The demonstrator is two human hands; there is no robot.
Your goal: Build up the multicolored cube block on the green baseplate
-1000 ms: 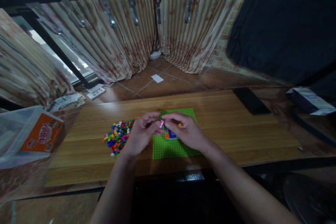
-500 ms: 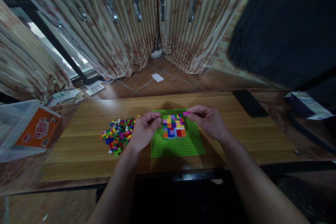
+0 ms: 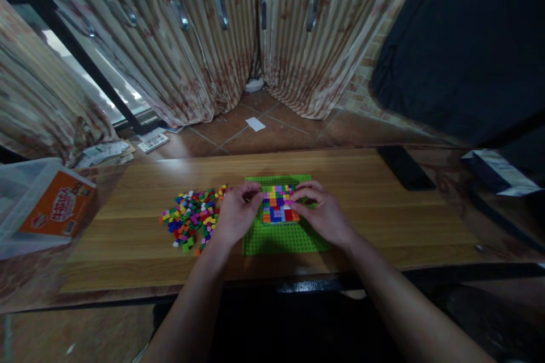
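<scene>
A square mosaic of small coloured building bricks (image 3: 279, 215) sits on a green studded baseplate (image 3: 289, 244) on the table. My right hand (image 3: 327, 212) reaches over the mosaic's right side, thumb and forefinger closed on a small pink building brick (image 3: 292, 202), mostly hidden by the fingertips. It is at the mosaic's right part; whether it is seated there I cannot tell. My left hand (image 3: 235, 210) is at the mosaic's left edge, thumb and forefinger curved with a gap between their tips and no brick visible there. Left of it lies a pile of loose bricks (image 3: 192, 218).
The wooden table (image 3: 383, 227) bears a black phone (image 3: 406, 169) at its right. A clear plastic tub with an orange label (image 3: 57, 204) stands beyond the left end. Patterned curtains (image 3: 298, 57) hang past the far edge, and a white card (image 3: 255, 124) lies on the floor.
My right hand has moved left and slightly down, carrying the pink brick from beside the mosaic onto its right part. My left hand has hardly moved, staying at the mosaic's left edge.
</scene>
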